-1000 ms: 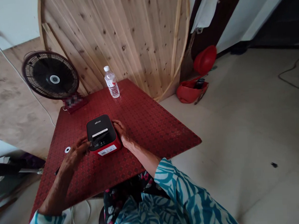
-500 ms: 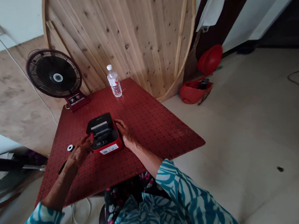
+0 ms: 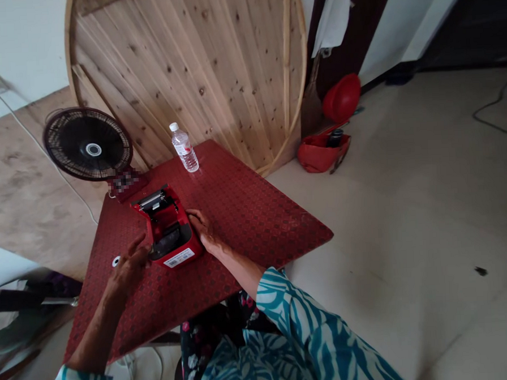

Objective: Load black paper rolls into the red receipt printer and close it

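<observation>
A small red and black receipt printer (image 3: 178, 256) sits on the red patterned table (image 3: 254, 212), its lid (image 3: 155, 202) swung up and back. The red inside of the compartment shows, with a dark part at its front. Against the printer's right side, my right hand (image 3: 202, 226) is curled and steadies it. My left hand (image 3: 132, 267) is at the printer's left front corner, fingers apart; whether the fingertips touch the casing I cannot tell. Just left of that hand lies a small white paper roll (image 3: 116, 261), partly covered by it.
A clear plastic bottle (image 3: 185, 148) stands at the table's back edge. Left of it is a dark red fan (image 3: 92, 147). A round wooden board (image 3: 187, 68) leans on the wall behind. Red containers (image 3: 323, 151) rest on the floor to the right.
The printer's lid has swung up and back, exposing the compartment. My left hand has shifted slightly left and its fingers have spread. My right hand stays on the printer's side.
</observation>
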Demonstrator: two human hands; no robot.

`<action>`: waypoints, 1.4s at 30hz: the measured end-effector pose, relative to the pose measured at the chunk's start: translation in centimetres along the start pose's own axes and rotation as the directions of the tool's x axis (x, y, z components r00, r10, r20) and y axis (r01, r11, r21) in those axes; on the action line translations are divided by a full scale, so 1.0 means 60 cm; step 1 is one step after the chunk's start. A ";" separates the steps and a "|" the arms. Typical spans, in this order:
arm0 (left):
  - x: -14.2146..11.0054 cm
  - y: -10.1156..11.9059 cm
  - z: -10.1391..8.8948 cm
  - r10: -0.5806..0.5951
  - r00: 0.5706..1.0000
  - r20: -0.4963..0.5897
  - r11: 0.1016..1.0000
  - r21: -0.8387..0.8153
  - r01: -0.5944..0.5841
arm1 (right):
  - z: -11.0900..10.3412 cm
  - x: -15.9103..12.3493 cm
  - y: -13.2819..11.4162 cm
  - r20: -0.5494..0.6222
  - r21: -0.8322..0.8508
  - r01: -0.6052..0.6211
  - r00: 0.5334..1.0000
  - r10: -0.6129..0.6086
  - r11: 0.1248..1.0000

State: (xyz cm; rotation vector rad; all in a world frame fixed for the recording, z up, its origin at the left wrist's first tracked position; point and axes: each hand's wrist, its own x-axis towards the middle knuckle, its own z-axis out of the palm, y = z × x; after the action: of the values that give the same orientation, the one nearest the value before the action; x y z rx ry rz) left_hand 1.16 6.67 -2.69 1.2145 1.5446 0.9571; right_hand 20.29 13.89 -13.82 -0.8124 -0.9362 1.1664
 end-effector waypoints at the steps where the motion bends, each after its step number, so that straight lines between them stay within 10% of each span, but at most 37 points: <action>1: -0.008 0.010 0.000 0.038 0.999 -0.018 0.997 0.074 -0.036 | 0.000 0.000 0.000 -0.002 -0.008 0.004 1.000 -0.004 1.000; 9: 0.026 0.089 0.020 0.408 0.904 0.130 0.703 0.587 -0.401 | 0.000 0.000 -0.011 0.010 -0.050 0.022 1.000 -0.021 0.999; 14: 0.119 0.099 0.066 0.289 0.861 0.418 0.544 0.669 -0.507 | -0.001 0.003 -0.012 0.004 -0.065 0.014 1.000 -0.014 0.998; 22: 0.172 0.091 0.075 0.136 0.809 0.571 0.447 0.694 -0.565 | 0.003 0.002 -0.023 -0.008 -0.068 0.021 1.000 -0.022 0.997; 32: 0.098 0.105 0.054 0.317 0.826 0.466 0.363 0.745 -0.560 | -0.002 0.001 -0.026 0.012 -0.066 0.010 1.000 -0.009 0.998; 37: 0.049 0.114 -0.029 0.467 0.861 0.202 0.533 0.713 -0.456 | 0.000 0.003 -0.011 0.019 -0.035 -0.015 1.000 0.015 0.999; 42: 0.087 0.076 -0.115 0.351 0.935 -0.046 0.628 0.752 -0.198 | 0.001 0.004 -0.005 -0.005 -0.031 -0.022 1.000 0.022 0.999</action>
State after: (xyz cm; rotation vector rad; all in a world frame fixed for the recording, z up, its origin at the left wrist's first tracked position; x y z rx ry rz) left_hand -4.74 12.52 2.50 2.0378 2.0387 0.6314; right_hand 20.39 14.05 -13.51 -0.8524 -0.9458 1.1710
